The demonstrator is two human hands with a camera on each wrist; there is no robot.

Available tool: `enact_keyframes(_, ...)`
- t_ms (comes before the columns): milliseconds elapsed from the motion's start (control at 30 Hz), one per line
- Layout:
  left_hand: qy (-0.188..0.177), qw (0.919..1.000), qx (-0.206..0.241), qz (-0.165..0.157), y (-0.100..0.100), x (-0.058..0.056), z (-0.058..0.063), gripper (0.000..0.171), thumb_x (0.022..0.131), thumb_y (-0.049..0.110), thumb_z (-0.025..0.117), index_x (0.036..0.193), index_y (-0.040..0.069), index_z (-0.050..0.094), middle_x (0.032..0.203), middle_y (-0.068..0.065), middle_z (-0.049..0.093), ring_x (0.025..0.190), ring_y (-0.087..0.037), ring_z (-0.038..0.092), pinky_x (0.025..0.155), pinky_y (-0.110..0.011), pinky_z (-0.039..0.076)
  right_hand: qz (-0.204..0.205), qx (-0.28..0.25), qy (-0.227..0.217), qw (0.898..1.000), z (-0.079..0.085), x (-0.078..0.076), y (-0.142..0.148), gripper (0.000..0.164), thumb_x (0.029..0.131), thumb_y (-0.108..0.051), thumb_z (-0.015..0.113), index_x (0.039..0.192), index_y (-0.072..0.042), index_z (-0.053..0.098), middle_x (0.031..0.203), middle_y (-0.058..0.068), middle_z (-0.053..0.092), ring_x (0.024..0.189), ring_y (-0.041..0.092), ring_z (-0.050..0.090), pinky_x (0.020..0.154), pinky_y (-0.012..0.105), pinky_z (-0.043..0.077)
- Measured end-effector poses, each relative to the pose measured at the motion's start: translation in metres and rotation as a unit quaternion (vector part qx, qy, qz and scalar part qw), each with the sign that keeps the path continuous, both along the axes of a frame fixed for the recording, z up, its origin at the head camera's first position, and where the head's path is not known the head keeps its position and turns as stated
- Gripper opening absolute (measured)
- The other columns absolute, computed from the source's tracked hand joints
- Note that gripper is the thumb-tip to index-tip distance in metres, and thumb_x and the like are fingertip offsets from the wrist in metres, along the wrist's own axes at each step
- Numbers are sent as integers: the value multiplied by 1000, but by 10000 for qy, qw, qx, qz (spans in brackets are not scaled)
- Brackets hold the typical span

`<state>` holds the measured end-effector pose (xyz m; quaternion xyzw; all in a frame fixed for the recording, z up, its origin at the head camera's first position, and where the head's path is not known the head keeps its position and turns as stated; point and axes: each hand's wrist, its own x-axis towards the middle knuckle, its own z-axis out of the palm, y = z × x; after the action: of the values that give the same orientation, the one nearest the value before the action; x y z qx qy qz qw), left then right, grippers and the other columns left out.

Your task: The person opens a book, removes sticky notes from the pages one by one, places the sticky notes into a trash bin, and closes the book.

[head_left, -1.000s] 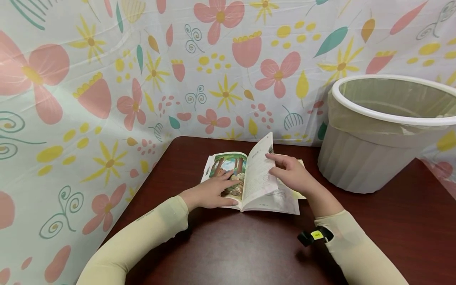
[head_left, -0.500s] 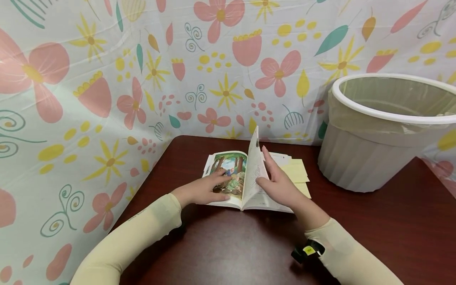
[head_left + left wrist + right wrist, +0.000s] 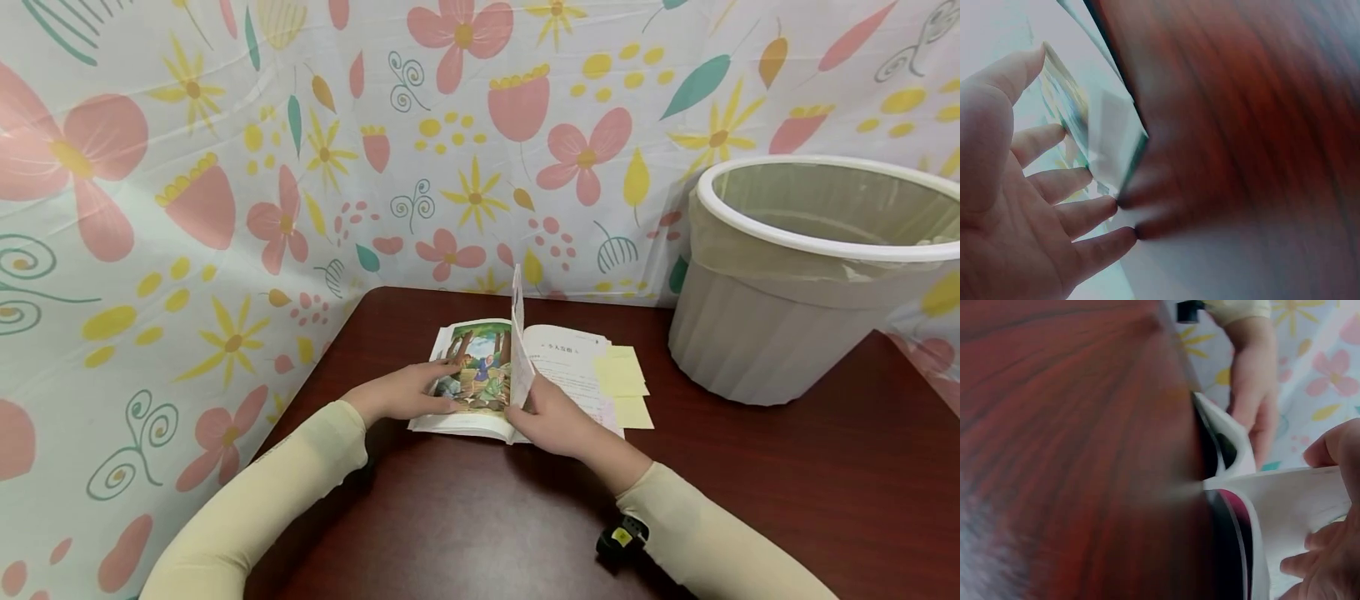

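Note:
An open picture book (image 3: 558, 346) lies on the table, one leaf (image 3: 519, 333) standing nearly upright along its middle. Its left page carries a coloured forest picture (image 3: 480, 371). My left hand (image 3: 401, 392) rests on that page's left part; in the left wrist view its fingers (image 3: 1088, 215) are spread along the book's edge. My right hand (image 3: 555, 417) is at the foot of the raised leaf, thumb on its left side and the other fingers on its right, partly hidden behind it. In the right wrist view a gap shows between that thumb (image 3: 1322, 450) and the fingers.
Yellow paper slips (image 3: 621, 371) stick out from the book's right side. A large grey bin (image 3: 772, 325) with a white rim and a liner stands at the back right of the dark wooden table (image 3: 480, 517). A flowered cloth (image 3: 465, 125) hangs behind and at the left.
The leaf has swung left from leaning right to upright, with my right hand moving left and nearer. My left hand has slid left, uncovering more of the picture. The right page shows now.

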<state>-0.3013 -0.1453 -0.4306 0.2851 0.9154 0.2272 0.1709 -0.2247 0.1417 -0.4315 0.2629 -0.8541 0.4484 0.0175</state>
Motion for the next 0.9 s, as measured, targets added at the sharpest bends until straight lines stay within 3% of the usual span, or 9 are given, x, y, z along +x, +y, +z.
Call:
enact_keyframes(167, -9, 9997, -157, 189, -8, -7, -1, 84, 98, 58, 64, 169, 20, 40, 176, -14, 29, 163, -33, 30, 124, -50, 32, -285, 800, 105, 9963, -5, 1, -8, 93, 93, -19, 64, 172, -2, 17, 162, 24, 49, 141, 39, 57, 110, 79, 31)
enact_keyframes(233, 27, 9994, -267, 234, -12, -9, -1, 83, 99, 56, 64, 169, 18, 40, 175, -16, 30, 162, -34, 31, 124, -51, 31, -364, 1114, 78, 9931, -5, 1, -11, 100, 93, -23, 64, 175, -9, 8, 172, 20, 35, 154, 41, 43, 108, 87, 17)
enact_keyframes(400, 62, 9981, -485, 372, -20, -16, -2, 85, 98, 56, 66, 168, 13, 42, 174, -22, 30, 162, -40, 28, 125, -53, 28, -506, 1722, -95, 9837, -6, 1, -19, 97, 94, -34, 63, 175, -16, 12, 175, 25, 23, 162, 39, 29, 108, 88, 12)
enact_keyframes(633, 36, 9962, -699, 514, -30, -28, -6, 81, 99, 50, 65, 167, 11, 44, 175, -25, 25, 163, -48, 20, 125, -59, 25, -615, 2215, -214, 9730, -10, 1, -25, 83, 99, -50, 62, 171, -20, 35, 173, 30, 25, 162, 40, 29, 110, 87, 11)
enact_keyframes(900, 11, 9953, -781, 578, -34, -33, -5, 75, 101, 43, 65, 166, 12, 44, 175, -25, 25, 163, -49, 20, 126, -60, 23, -457, 2551, -293, 9654, -10, 1, -26, 79, 100, -57, 59, 169, -23, 41, 174, 28, 22, 161, 48, 27, 110, 88, 10)
